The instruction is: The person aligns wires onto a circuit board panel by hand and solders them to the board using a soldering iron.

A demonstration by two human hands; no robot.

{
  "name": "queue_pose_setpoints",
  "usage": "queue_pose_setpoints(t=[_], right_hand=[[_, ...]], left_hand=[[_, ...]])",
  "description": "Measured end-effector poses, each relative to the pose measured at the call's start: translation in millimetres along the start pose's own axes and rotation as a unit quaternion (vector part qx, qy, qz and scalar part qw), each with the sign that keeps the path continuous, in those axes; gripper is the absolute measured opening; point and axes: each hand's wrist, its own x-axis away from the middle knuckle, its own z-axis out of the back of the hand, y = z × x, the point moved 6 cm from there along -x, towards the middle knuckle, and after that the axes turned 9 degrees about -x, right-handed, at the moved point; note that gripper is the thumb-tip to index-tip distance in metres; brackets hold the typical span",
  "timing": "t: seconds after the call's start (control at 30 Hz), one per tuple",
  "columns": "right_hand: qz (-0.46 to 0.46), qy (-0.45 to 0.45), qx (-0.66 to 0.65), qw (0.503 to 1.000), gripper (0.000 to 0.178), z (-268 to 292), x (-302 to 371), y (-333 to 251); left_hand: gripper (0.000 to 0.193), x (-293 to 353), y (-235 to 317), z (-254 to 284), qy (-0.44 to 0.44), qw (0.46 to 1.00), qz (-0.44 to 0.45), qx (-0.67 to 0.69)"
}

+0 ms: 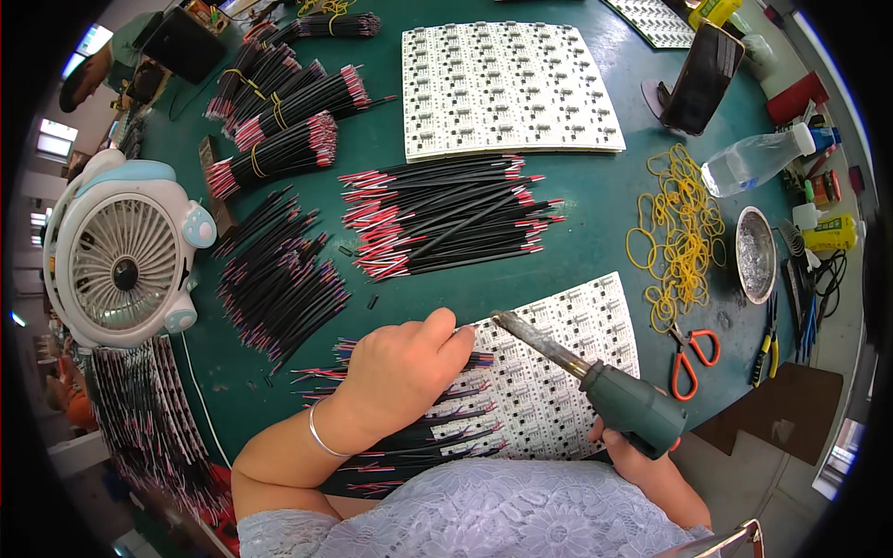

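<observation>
My right hand [634, 458] grips the handle of a dark green heat gun [637, 407]. Its long metal nozzle points up and left, the tip just beside my left fingertips. Bent over the left side of a white circuit board sheet [558, 372], my left hand [409, 367] is closed, thumb and fingers together. What they pinch, if anything, is hidden. Rows of short black wires [465, 435] with red and blue ends run from the sheet toward the left, partly under my left wrist.
Loose black wires [456, 219] lie beyond the sheet, below a stack of boards [507, 88]. A fan [126, 265] stands left, near bundled wires [288, 139]. Rubber bands [684, 228], orange-handled scissors [686, 363], a metal bowl [755, 256] and a bottle [758, 160] are at right.
</observation>
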Motion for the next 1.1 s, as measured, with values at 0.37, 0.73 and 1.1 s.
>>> queue_pose_setpoints(t=[0.37, 0.73, 1.1], right_hand=[[-0.022, -0.008, 0.038, 0.999, 0.033, -2.1, 0.7, 0.7], [0.057, -0.022, 0.076, 0.995, 0.032, -6.8, -2.1, -23.4], [-0.086, 0.039, -0.14, 0.986, 0.028, -0.8, 11.2, 6.0]], left_hand=[[0.02, -4.4, -2.1, 3.4, -0.026, 1.0, -0.012, -0.003], [0.018, -10.3, -1.7, 5.5, -0.065, 0.998, -0.025, -0.011], [0.019, -13.5, 0.0, 5.4, -0.074, 0.996, -0.038, -0.027]])
